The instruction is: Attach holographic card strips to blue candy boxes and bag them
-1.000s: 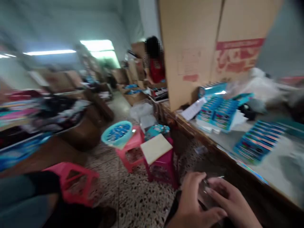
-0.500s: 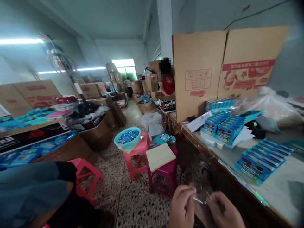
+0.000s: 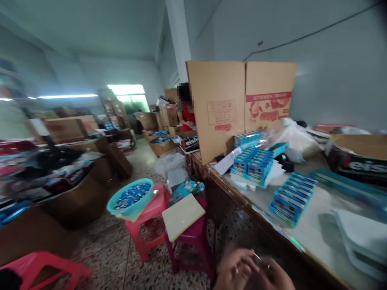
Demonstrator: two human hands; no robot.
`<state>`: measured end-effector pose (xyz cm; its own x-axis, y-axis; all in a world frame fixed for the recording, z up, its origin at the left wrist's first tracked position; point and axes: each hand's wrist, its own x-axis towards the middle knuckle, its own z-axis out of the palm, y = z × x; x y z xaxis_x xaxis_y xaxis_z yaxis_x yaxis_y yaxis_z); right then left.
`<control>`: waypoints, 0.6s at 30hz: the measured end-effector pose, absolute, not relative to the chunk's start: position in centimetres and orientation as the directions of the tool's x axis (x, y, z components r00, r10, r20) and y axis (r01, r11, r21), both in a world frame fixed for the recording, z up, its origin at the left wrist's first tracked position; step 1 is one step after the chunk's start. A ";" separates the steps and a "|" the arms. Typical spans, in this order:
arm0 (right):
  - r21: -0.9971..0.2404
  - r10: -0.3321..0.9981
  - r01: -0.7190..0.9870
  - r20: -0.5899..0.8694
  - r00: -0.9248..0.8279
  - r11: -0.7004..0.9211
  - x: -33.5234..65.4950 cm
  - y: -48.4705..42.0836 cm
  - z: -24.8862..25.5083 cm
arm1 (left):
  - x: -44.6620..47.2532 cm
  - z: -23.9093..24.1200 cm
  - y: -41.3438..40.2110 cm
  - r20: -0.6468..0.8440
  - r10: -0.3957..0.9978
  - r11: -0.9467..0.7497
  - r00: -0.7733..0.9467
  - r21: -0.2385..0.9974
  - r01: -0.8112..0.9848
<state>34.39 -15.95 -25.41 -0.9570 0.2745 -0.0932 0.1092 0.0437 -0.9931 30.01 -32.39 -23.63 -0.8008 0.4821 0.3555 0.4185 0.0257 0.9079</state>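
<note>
Clear wrapper [image 3: 256,262], blurred, pinched between both hands at bottom edge: left hand [image 3: 234,270] and right hand [image 3: 273,278] both closed on it. Left to right: teal basin [image 3: 130,199], two pink stools [image 3: 145,217], worktable [image 3: 308,229] beside hands.

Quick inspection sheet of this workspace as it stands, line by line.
Surface: long workbench along the right wall, pale top, wooden edge.
Job's things: small clear item, too blurred to name, between both hands at the bottom edge.
Clutter: stacks of blue packets and; folded cardboard screen; black-printed carton; clear bag.
Hands: left hand and right hand close together on the item; grip blurred.
Cables: one dark cable along the wall.
Surroundings: teal basin of blue pieces on a pink stool; board on a magenta stool; a person farther back; cartons across the aisle.
</note>
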 end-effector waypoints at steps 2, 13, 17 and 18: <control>-0.997 0.308 0.055 -0.033 -0.951 0.062 34.4 -17.0 -24.4 | 29.6 -22.6 -32.9 0.244 0.464 0.066 -0.851 0.949 0.308; -0.918 0.248 0.307 -0.368 -0.896 -0.252 33.5 -20.0 -29.9 | 26.0 -32.7 -39.7 0.126 0.643 0.543 -0.755 0.620 0.566; -0.891 0.247 0.349 -0.423 -0.872 -0.291 33.6 -19.5 -30.8 | 27.1 -32.6 -39.2 0.254 0.588 0.534 -0.768 0.591 0.605; -0.888 0.231 0.350 -0.423 -0.876 -0.298 33.7 -19.3 -30.7 | 27.1 -32.0 -38.9 0.300 0.596 0.507 -0.745 0.579 0.639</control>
